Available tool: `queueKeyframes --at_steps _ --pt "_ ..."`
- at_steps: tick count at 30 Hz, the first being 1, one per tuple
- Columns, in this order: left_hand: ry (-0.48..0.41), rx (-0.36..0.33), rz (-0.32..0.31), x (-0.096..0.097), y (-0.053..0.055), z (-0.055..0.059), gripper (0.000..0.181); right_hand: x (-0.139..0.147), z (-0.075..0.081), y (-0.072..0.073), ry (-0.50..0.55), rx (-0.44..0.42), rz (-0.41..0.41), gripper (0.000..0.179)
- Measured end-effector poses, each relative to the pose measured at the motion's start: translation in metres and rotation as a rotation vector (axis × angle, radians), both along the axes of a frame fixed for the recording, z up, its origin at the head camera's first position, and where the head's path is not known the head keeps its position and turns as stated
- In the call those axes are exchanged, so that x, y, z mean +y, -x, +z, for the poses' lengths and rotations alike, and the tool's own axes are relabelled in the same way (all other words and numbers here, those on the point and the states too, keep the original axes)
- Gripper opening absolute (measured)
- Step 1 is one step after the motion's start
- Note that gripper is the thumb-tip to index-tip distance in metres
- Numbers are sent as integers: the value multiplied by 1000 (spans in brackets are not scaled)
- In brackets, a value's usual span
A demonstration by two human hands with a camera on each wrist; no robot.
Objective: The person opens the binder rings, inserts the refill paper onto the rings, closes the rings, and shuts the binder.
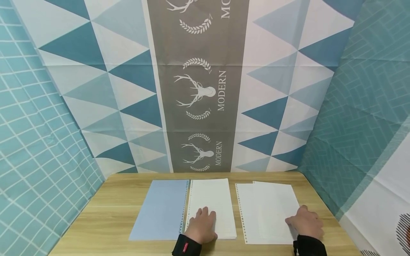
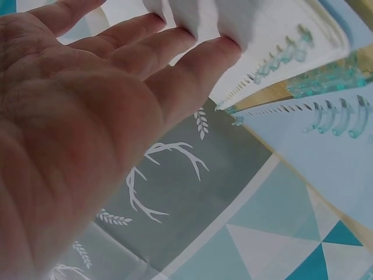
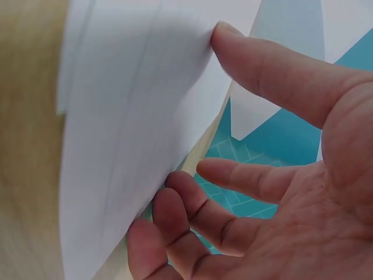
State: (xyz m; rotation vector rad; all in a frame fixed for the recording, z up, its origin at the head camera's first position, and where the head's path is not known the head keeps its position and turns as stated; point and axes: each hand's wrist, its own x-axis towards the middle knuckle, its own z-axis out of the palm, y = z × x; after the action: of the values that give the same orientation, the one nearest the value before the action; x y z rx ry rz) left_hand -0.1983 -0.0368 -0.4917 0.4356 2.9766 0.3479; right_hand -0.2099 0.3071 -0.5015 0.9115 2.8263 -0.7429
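My left hand (image 1: pixel 202 225) rests on the white pages (image 1: pixel 211 193) of an open ring-bound notebook, fingers spread and pointing away from me. The notebook's pale blue cover (image 1: pixel 161 209) lies flat to the left; clear teal rings (image 2: pixel 344 114) line the spine in the left wrist view. To the right lie loose punched sheets of paper, one top sheet (image 1: pixel 275 202) overlapping a lower sheet (image 1: pixel 250 220). My right hand (image 1: pixel 306 223) is at their right edge. In the right wrist view its thumb (image 3: pixel 250 55) touches the paper's face, while loosely bent fingertips (image 3: pixel 172 210) meet the edge.
Notebook and sheets lie on a light wood table (image 1: pixel 105 209). Behind it hangs a patterned cloth (image 1: pixel 198 124) with deer heads and triangles. Teal cloths rise along the left side (image 1: pixel 35 142) and right side (image 1: pixel 349 142).
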Motion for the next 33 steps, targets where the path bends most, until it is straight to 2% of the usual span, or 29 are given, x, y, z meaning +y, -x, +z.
queueKeyframes --at_steps 7,16,21,26,33 --pt "-2 25 14 1 2 4 59 2 0 1 45 77 12 68" --pt "0 17 14 1 3 0 62 7 -8 -2 64 73 15 65" --pt "6 9 17 1 4 -3 63 10 -13 -2 92 107 30 70" --pt "5 6 20 2 3 -1 63 13 -12 -2 146 129 46 75" --pt "-1 7 23 3 2 1 62 19 -11 -3 164 114 67 74"
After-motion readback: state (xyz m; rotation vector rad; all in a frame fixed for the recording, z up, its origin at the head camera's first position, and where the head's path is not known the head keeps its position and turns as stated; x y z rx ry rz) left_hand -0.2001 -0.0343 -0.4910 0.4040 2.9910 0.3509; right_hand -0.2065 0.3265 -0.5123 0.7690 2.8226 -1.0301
